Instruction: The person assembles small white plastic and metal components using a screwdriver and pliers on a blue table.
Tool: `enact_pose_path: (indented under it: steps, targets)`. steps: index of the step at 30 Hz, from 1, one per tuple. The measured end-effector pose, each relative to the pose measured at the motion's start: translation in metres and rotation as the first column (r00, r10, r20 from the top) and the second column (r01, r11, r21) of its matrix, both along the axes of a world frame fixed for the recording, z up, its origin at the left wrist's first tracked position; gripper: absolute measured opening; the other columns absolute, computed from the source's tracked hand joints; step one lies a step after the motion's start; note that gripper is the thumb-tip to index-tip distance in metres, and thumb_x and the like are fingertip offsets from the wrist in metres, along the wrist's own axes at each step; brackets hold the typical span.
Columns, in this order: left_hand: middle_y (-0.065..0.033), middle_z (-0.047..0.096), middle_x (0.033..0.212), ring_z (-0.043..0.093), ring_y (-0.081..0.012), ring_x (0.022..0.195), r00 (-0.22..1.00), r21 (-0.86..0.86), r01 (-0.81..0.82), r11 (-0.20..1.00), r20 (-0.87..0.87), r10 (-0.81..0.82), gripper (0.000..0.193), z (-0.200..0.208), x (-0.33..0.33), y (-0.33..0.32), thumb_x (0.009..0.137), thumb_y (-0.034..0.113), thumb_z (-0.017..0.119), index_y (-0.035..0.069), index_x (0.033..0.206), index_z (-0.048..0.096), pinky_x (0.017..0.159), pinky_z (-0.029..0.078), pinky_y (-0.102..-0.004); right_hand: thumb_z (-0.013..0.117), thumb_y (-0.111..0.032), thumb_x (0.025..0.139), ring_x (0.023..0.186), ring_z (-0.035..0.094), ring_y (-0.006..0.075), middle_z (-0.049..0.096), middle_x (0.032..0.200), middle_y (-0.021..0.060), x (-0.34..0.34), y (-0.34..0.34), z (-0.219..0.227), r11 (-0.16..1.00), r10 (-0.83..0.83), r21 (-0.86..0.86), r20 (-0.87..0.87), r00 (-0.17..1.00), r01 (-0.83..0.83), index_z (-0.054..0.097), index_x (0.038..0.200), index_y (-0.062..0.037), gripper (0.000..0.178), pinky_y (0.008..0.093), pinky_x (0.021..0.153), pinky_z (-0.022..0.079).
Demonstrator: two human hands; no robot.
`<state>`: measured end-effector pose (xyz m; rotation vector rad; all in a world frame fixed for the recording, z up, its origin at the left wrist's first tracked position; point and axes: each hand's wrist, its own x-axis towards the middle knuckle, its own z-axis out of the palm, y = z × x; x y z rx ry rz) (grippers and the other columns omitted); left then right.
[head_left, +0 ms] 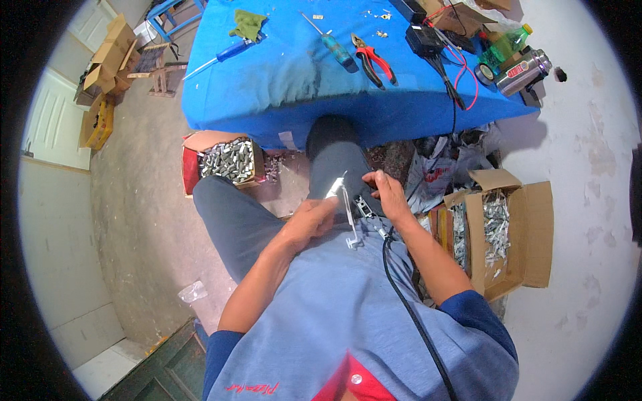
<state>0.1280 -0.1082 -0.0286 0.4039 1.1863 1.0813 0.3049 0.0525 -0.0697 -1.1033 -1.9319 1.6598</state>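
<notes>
Above my lap, my left hand (pixel 309 220) is closed around a small white plastic-looking part (pixel 336 187) with a thin wire tip at its top. A slim white strip (pixel 350 217) with a hooked lower end hangs beside that hand. My right hand (pixel 389 192) is to the right, thumb and fingers bent together; what they hold, if anything, is too small to tell. Just left of it is a small silvery metal piece (pixel 363 206). Below, a black cable (pixel 406 307) with a metal end runs down over my shirt.
Ahead, a blue-covered table (pixel 281 100) bears screwdrivers (pixel 338 53), red-black pliers (pixel 373 61), a green cloth (pixel 248 24), wired black boxes (pixel 424 41), a green bottle (pixel 505 47) and a steel flask (pixel 523 72). Boxes of small metal parts (pixel 227 160) and white pieces (pixel 496 227) flank my legs.
</notes>
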Motion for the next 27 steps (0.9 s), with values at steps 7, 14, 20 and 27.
enact_pose_path:
  steps: [7, 14, 20, 27]
  targets:
    - [0.0034, 0.038, 0.062, 0.03, -0.0073, 0.054, 0.999, -0.038, -0.02, 0.999, -0.043, 0.018, 0.045, 0.002, 0.0, 0.001, 0.098, 0.044, 0.055, 0.013, 0.066, 0.045, 0.047, 0.02, -0.0254, 0.069, -0.024, 0.088, 0.072, 0.055, 0.0104, 0.06, 0.086, 0.0012, 0.01, -0.011, 0.051, 0.87, 0.395, 0.159, 0.342, 0.853, -0.467, 0.062, 0.115, 0.0009, 0.037, 0.0251, 0.065, 0.048]
    - [0.0032, 0.037, 0.062, 0.03, -0.0077, 0.053, 0.998, -0.002, -0.063, 0.998, 0.0, 0.063, 0.043, 0.001, -0.003, -0.003, 0.096, 0.041, 0.058, 0.013, 0.066, 0.042, 0.047, 0.02, -0.0249, 0.066, -0.012, 0.087, 0.072, 0.058, 0.0092, 0.063, 0.087, 0.0027, 0.044, 0.006, 0.037, 0.933, -0.3, 0.156, -0.152, 0.942, 0.323, 0.061, 0.119, -0.0015, 0.034, 0.0267, 0.065, 0.05]
    - [0.0053, 0.038, 0.062, 0.029, -0.0057, 0.053, 0.997, -0.034, -0.081, 0.996, -0.009, 0.081, 0.038, 0.006, 0.002, 0.001, 0.094, 0.039, 0.062, 0.013, 0.071, 0.046, 0.048, 0.019, -0.0263, 0.064, -0.018, 0.09, 0.088, 0.066, 0.027, 0.068, 0.105, 0.0134, 0.244, 0.114, 0.048, 0.429, -0.843, 0.709, 0.09, 0.531, 0.559, 0.058, 0.125, -0.0025, 0.039, 0.0374, 0.078, 0.052]
    - [0.0048, 0.043, 0.065, 0.036, -0.0061, 0.055, 0.989, -0.074, 0.019, 0.997, -0.144, -0.03, 0.034, 0.0, 0.003, 0.006, 0.094, 0.037, 0.062, 0.01, 0.076, 0.053, 0.05, 0.024, -0.0257, 0.067, -0.027, 0.089, 0.123, 0.051, 0.0384, 0.057, 0.132, 0.0224, 0.249, 0.114, 0.039, 0.279, -0.869, 0.845, 0.02, 0.495, 0.457, 0.057, 0.128, -0.0003, 0.049, 0.0455, 0.104, 0.04]
